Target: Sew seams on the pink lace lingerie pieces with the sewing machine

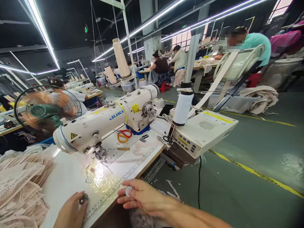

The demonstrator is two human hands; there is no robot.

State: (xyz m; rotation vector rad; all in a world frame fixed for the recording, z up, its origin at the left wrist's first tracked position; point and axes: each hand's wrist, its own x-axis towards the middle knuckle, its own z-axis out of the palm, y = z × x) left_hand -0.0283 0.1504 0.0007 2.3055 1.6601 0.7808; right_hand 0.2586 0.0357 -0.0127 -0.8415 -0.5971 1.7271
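Observation:
My left hand (71, 210) is at the table's front edge, thumb and fingers closed around a small dark, shiny round piece that looks like a bobbin case (83, 199). To its right, my right hand (142, 196) reaches in over the edge. A small white disc, apparently a thread-wound bobbin (128, 191), is pinched there, with the other fingers stretched out. Beyond both hands stands a white JUKI sewing machine (114, 117), its needle area (101, 153) lit. A shiny yellowish plate (102, 177) lies on the tabletop before it.
Cut beige fabric pieces (23, 186) pile up at left. Scissors with red and orange handles (123, 135) lie beside the machine. A white thread cone (181, 109) and control box (201, 133) stand at right. A fan (47, 110) is behind. Other people sit further back.

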